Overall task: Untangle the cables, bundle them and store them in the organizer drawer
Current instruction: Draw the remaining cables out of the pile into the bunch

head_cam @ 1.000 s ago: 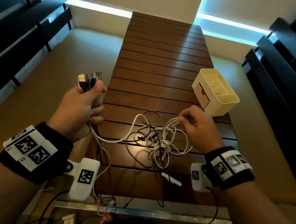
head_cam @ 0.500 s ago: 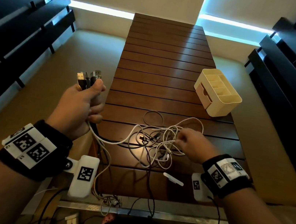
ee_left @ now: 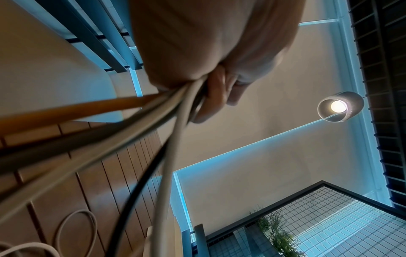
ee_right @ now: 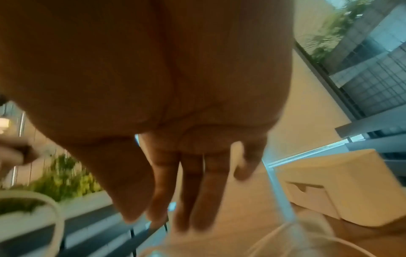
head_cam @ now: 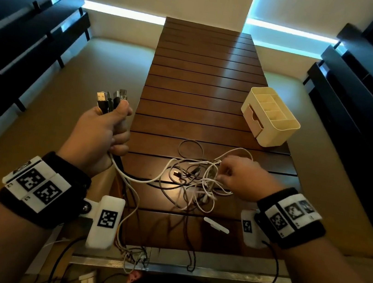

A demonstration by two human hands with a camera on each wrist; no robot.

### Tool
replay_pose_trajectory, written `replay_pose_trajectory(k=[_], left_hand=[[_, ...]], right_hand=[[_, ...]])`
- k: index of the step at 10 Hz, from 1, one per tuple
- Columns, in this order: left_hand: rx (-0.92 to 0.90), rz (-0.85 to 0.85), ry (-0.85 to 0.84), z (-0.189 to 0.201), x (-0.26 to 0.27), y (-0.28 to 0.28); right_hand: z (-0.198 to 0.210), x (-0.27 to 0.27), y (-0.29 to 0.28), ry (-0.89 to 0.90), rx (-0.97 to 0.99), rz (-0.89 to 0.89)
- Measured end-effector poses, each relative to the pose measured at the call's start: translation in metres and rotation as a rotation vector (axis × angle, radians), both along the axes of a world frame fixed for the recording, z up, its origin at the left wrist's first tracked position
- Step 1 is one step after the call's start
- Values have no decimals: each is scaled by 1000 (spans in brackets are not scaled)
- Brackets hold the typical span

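My left hand (head_cam: 99, 133) is raised off the table's left edge and grips a bunch of cable ends; their USB plugs (head_cam: 111, 100) stick up above the fist. In the left wrist view the cables (ee_left: 131, 130) run out from under my curled fingers (ee_left: 217, 93). They trail down into a white and dark tangle (head_cam: 198, 184) on the brown slatted table (head_cam: 203, 71). My right hand (head_cam: 240, 176) hovers at the tangle's right side. In the blurred right wrist view its fingers (ee_right: 193, 191) look straight and hold nothing. The cream organizer (head_cam: 277, 128) stands far right, its drawer (head_cam: 253, 117) closed.
A small dark loop (head_cam: 191, 148) lies beyond the tangle. A white strip (head_cam: 216, 225) lies near the table's front edge. Several cables hang off the front edge (head_cam: 135, 252). Dark benches line both sides of the room.
My right hand came down and nearer from where it lifted white strands, and now sits at the tangle's right side. The left hand has kept its grip and place.
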State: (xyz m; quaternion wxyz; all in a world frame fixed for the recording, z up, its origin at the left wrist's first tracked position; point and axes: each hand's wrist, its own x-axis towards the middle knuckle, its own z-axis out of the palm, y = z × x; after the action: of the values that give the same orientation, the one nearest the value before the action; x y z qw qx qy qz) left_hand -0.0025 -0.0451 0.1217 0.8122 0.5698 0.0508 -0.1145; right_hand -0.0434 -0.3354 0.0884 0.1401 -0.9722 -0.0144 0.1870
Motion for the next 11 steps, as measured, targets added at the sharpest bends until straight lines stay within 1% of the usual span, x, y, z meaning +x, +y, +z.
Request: replay_pose_trajectory(k=[1, 2, 3, 4, 5, 6, 7, 8, 9, 10, 11], left_hand=[[-9, 6, -5, -1, -1, 1], [-10, 17, -3, -3, -1, 8], [-15, 9, -4, -3, -1, 11], [-16, 13, -4, -3, -1, 12], [-11, 13, -3, -2, -2, 9], [-8, 14, -1, -2, -2, 7], [3, 6, -3, -1, -2, 4], [6, -3, -14, 0, -4, 0], [8, -18, -20, 0, -4, -3], [11, -11, -14, 0, -5, -2], [-2, 1, -1, -3, -3, 1]], right_hand=[[-22, -1, 1, -110, 5, -37], [-37, -7, 6, -73, 236, -106], [-62, -3, 2, -241, 221, -241], [-84, 8, -18, -316, 121, -498], [-103, 11, -32, -204, 140, -601], [-114, 11, -36, -195, 215, -592], [-116, 14, -42, -216, 266, -520], [-119, 20, -45, -250, 249, -382], [-124, 25, -45, -291, 199, -193], [-117, 27, -41, -400, 152, -102], [-102, 28, -44, -525, 134, -214]])
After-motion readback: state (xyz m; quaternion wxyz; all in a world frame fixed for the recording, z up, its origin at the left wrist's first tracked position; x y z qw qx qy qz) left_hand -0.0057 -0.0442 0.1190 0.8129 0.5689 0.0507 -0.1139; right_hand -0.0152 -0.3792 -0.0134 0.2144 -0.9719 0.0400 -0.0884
